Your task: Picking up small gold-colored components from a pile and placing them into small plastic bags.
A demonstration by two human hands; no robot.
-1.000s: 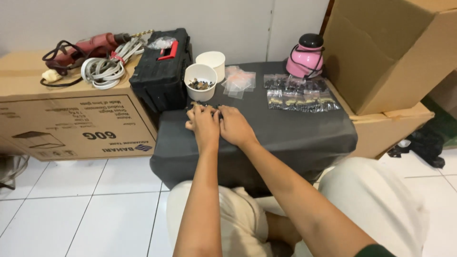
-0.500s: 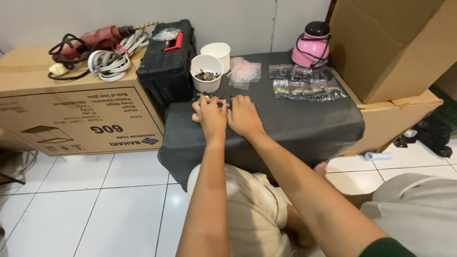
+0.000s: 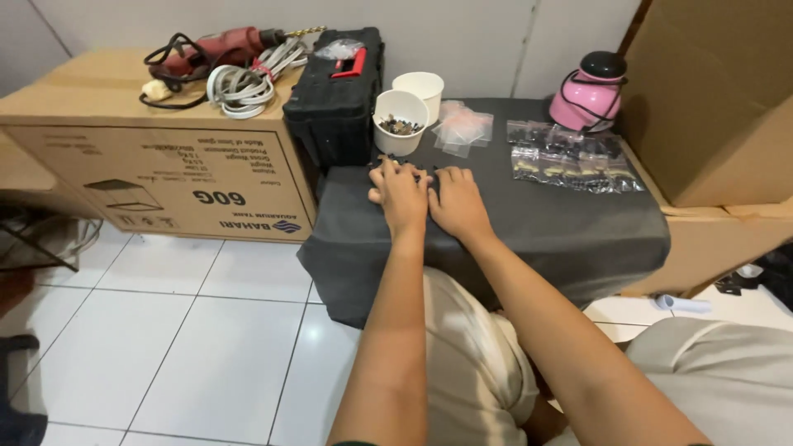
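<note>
Small dark screws [image 3: 410, 168] on matte cloth [image 3: 529, 223]

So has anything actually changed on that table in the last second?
Hardly. Both hands, left hand and right hand, stay flat on the grey cloth over small dark pieces; nothing picked up or dropped. Only the camera's view shifted. The cup of pieces and packed bags stayed put.

Small dark pieces [image 3: 417, 169] under the fingers [image 3: 395, 168], too tiny to identify
</note>
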